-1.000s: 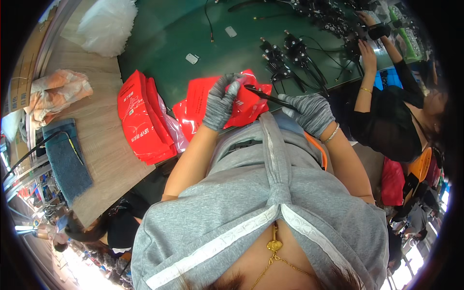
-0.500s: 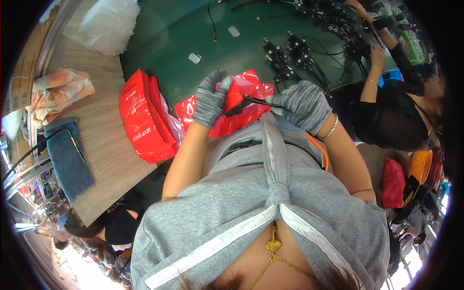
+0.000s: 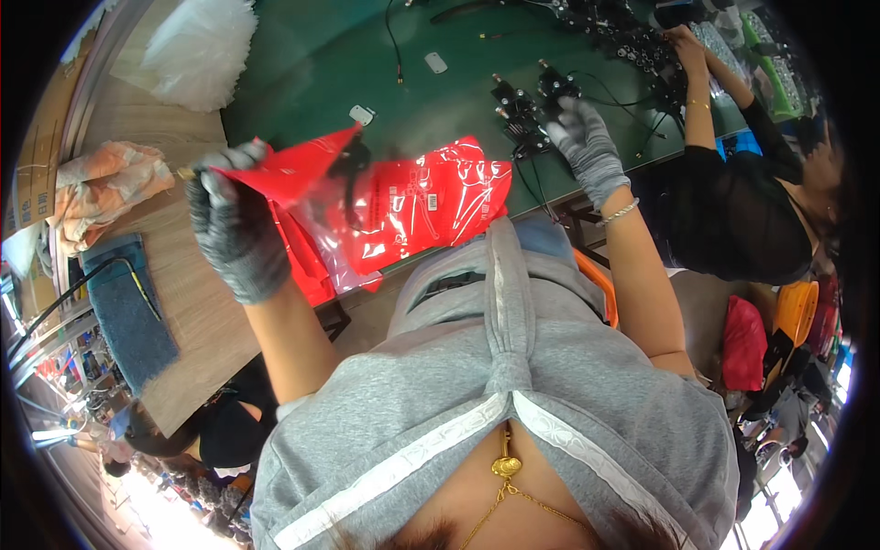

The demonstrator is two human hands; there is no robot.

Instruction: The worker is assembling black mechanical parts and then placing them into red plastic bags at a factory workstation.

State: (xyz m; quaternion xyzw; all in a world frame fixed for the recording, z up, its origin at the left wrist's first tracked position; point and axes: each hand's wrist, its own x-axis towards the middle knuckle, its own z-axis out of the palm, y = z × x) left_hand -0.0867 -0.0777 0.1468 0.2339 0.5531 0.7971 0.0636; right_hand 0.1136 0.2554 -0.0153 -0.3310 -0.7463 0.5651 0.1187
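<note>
My left hand (image 3: 236, 229), in a grey knit glove, is closed on the edge of a red plastic bag (image 3: 298, 167), raised at the left. A dark item (image 3: 348, 170) shows blurred beside the bag's raised flap; whether it is inside I cannot tell. Printed red plastic (image 3: 431, 202) stretches right along the table's near edge; I cannot tell if it belongs to the same bag. My right hand (image 3: 588, 156), gloved alike, reaches over the table with fingers apart, at a black device with metal fittings (image 3: 557, 82). Another such device (image 3: 518, 115) lies just left of it.
More red bags (image 3: 307, 266) lie under my left arm. Small white plates (image 3: 363, 115) and a black cable (image 3: 397, 55) rest on the green table (image 3: 302, 55). A co-worker (image 3: 752, 206) handles black parts at far right. Left are a cloth (image 3: 115, 188) and clear plastic (image 3: 197, 50).
My left hand has swung left, pulling the red plastic with it. My right hand has left the black strap-like piece at the bag and moved forward to the devices.
</note>
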